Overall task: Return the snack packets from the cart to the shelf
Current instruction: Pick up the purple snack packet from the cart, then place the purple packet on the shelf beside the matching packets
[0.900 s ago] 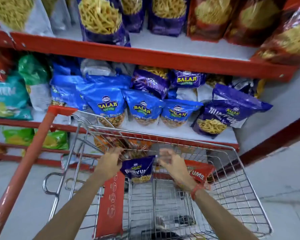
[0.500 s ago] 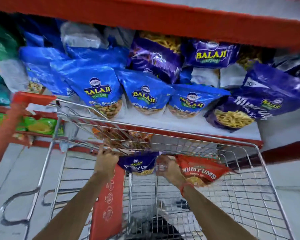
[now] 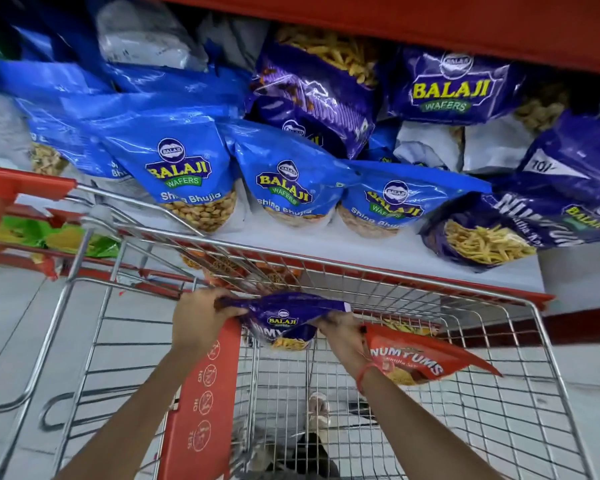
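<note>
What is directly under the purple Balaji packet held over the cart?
Under the purple Balaji packet lies only the cart's wire basket, with floor showing through. Both the left hand and right hand grip it; their fingers cover its edges.

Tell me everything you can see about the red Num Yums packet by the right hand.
The red Num Yums packet is a glossy, crinkled plastic pouch with white lettering and a clear window showing yellow snack sticks. It hangs tilted over the inside of the wire cart, with one pointed corner aimed down to the right. Its upper left end meets the right hand, which seems to pinch it while also holding the purple Balaji packet. How the fingers grip it is hidden.
</note>
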Demonstrator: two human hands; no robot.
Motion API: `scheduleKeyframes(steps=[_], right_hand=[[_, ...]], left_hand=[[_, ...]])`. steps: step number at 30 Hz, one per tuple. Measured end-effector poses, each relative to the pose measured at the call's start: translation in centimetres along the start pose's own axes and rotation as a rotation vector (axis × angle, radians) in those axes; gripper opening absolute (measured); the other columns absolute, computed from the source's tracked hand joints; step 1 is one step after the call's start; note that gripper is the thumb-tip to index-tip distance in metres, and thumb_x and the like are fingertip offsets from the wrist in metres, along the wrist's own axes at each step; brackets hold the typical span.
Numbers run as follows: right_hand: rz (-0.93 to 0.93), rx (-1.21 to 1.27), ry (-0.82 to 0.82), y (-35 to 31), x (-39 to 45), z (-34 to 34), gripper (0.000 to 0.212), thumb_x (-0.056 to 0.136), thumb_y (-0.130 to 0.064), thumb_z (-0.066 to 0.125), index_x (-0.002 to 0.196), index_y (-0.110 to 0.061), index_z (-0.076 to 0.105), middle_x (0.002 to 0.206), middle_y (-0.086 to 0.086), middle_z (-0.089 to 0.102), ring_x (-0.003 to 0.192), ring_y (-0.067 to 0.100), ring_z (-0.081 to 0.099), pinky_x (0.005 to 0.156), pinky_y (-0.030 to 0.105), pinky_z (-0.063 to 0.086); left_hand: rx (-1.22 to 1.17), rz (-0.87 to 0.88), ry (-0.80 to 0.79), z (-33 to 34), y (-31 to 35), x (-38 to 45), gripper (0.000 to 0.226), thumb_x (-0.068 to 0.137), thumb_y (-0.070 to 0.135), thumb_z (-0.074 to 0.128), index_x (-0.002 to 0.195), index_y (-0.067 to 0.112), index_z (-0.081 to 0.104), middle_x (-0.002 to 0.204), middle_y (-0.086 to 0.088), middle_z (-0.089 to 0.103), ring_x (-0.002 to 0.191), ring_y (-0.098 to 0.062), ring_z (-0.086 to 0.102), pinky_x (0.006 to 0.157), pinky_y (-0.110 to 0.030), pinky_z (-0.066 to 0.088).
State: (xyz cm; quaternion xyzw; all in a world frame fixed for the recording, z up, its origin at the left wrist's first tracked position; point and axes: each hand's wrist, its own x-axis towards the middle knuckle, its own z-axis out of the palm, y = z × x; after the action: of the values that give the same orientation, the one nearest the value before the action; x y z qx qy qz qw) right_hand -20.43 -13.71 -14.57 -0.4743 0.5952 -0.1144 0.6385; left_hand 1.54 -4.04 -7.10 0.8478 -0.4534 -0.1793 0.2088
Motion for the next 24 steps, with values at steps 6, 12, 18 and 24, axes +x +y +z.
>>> scheduleKeyframes(steps=[6,12,18,24], right_hand=[[-0.162,0.028,0.051,-2.7,-4.5,0.5,0.018,0.084,-0.005,0.069,0.096,0.007,0.072,0.094,0.021,0.077,0.092,0.035,0.073,0.081,0.048,0.060],[-0.305,0.119,0.067,-7.8,-9.7,0.1,0.034,0.078,-0.022,0.077,0.083,0.010,0.068,0.092,0.035,0.071,0.090,0.052,0.067,0.076,0.069,0.051],[-0.396,0.292,0.002,-15.8,-15.6,-1.7,0.038,0.083,-0.008,0.070,0.093,0.025,0.055,0.088,0.027,0.064,0.079,0.034,0.060,0.061,0.050,0.055],[-0.565,0.315,0.029,-24.6,-20.9,-4.6,0.021,0.086,-0.007,0.067,0.098,0.010,0.069,0.088,0.024,0.074,0.062,0.020,0.066,0.051,0.029,0.057]], left_hand=[[-0.819,-0.238,0.091,-2.7,0.5,-2.3,0.019,0.068,0.008,0.079,0.084,0.014,0.069,0.077,-0.001,0.070,0.061,0.006,0.062,0.060,-0.004,0.048],[-0.960,-0.206,-0.075,-5.5,1.7,-4.3,0.026,0.074,0.003,0.073,0.100,0.008,0.070,0.085,0.005,0.076,0.079,-0.007,0.068,0.069,-0.011,0.054],[-1.104,-0.163,-0.067,-11.1,6.2,-3.8,0.036,0.070,0.020,0.075,0.103,0.008,0.071,0.083,-0.003,0.078,0.068,-0.016,0.072,0.061,-0.031,0.061],[-1.143,-0.007,-0.041,-18.1,13.0,-2.1,0.013,0.080,0.028,0.069,0.092,0.031,0.074,0.088,0.012,0.078,0.076,-0.002,0.072,0.057,-0.026,0.058]])
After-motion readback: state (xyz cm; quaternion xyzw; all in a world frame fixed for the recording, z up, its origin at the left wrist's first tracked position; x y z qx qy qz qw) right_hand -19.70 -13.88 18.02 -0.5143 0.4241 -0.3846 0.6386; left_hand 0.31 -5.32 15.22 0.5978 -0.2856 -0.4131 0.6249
